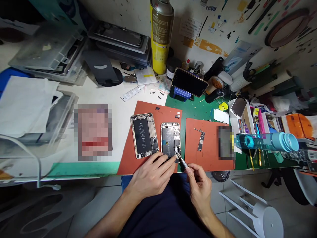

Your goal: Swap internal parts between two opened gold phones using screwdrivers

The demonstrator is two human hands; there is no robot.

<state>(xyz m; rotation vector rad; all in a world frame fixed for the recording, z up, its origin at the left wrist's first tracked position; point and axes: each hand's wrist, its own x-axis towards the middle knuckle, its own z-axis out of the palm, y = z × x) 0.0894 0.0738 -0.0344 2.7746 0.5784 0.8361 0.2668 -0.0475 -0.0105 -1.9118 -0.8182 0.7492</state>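
Observation:
A smaller opened phone [168, 140] lies on the left red-brown mat [128, 163], its battery and inner parts bare. My left hand [153, 173] rests over the phone's lower edge, fingers stretched out and fingertips touching it. Between the thumb and fingers of my right hand [200, 182] is a slim silver tool that looks like tweezers [182, 162]. Its dark tip reaches into the phone's lower right part. To the left lies a larger opened phone [143, 135] with a black battery. A loose logic board [201, 141] sits on the right red-brown mat [192, 155].
Behind the mats, a phone [190, 81] leans on a blue stand [182, 93] near a yellow spray can [160, 39]. A light-blue bottle [267, 141] lies at the right beside several hand tools. Clear plastic boxes [49, 49] are stacked at the left. A blurred patch [92, 132] covers something there.

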